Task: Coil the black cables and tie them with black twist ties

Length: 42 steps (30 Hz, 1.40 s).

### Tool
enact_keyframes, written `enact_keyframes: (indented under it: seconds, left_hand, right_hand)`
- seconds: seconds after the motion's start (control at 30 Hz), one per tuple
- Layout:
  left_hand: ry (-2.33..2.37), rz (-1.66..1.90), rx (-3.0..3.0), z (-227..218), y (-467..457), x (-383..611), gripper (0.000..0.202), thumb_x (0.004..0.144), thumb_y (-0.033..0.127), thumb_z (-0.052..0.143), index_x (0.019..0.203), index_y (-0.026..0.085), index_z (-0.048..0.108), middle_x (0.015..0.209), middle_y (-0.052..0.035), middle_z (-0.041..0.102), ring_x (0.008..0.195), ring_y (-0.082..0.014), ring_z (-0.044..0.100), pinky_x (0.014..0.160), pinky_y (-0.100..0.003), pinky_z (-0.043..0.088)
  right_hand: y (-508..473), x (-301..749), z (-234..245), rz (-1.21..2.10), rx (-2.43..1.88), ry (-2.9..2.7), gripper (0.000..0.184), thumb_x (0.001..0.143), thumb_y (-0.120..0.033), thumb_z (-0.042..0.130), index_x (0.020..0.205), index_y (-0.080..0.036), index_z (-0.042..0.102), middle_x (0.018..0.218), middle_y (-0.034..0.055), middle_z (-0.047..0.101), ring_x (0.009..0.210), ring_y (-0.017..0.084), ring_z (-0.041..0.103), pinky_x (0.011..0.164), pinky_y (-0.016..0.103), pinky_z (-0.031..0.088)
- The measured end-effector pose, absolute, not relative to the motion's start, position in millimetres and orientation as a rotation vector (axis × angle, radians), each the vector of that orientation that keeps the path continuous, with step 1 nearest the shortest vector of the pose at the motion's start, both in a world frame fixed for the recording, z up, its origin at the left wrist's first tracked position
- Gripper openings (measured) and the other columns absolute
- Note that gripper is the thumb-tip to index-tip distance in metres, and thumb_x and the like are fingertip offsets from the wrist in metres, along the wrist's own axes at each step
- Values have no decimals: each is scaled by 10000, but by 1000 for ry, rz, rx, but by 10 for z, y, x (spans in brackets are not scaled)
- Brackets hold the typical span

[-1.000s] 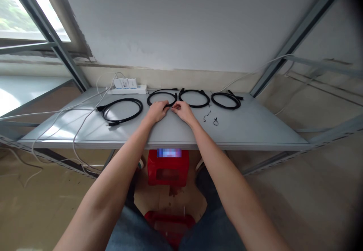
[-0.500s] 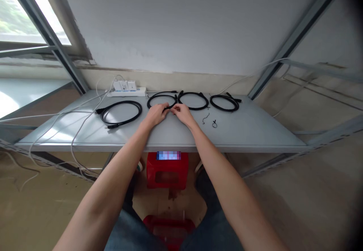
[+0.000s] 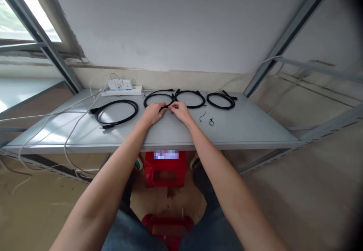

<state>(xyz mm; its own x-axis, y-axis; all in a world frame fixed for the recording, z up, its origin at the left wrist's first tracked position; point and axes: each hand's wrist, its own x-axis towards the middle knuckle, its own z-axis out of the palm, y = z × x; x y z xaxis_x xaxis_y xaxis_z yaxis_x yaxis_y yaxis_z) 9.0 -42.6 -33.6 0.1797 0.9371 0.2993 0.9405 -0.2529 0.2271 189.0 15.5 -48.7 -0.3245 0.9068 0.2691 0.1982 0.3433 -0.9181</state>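
Observation:
A coiled black cable (image 3: 145, 100) lies near the middle of the grey table, its near side under my fingers. My left hand (image 3: 154, 112) is closed on that near side. Close beside it, my right hand (image 3: 179, 110) pinches at the same stretch of cable, thumb and forefinger together. Whether a thin tie is between those fingertips is too small to see. Just behind my right hand rests a second coiled black cable (image 3: 204, 99). A loose black twist tie (image 3: 202, 116) and a looped one (image 3: 211, 122) lie to the right of my right hand.
Another black coil (image 3: 137, 111) lies at left, and one more (image 3: 235, 103) at right. A white power strip (image 3: 137, 91) with plugged-in adapters stands at the back left. White cords (image 3: 72, 124) trail over the left edge. Below is a red stool (image 3: 147, 171); metal posts (image 3: 289, 41) flank the table.
The whole view has shifted slightly, so things appear a little further left. Both hands stay at the same cable, with only slight movement of the fingers.

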Motion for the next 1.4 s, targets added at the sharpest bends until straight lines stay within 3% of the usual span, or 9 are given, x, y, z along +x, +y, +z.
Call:
enact_keyframes:
  seconds: [0.77,1.4]
  left_hand:
    - [-1952,-607,-2409,-375,-394,73,380,1130,332,533,1427,228,746,1370,-147,821,1286,-343,752,1047,-407,573]
    - [-1934,-603,-2405,-371,-396,73,382,1122,355,523,1385,211,758,1309,-168,829,1264,-360,750,1029,-421,569]
  right_hand:
    - [110,1904,-450,1008,-1019,-1808,188,915,-121,713,747,-201,690,681,-7,703,715,173,687,782,298,530]
    - [94,1909,-439,991,-1030,-1846,174,919,-130,696,762,-204,688,698,-7,699,728,176,679,826,316,543]
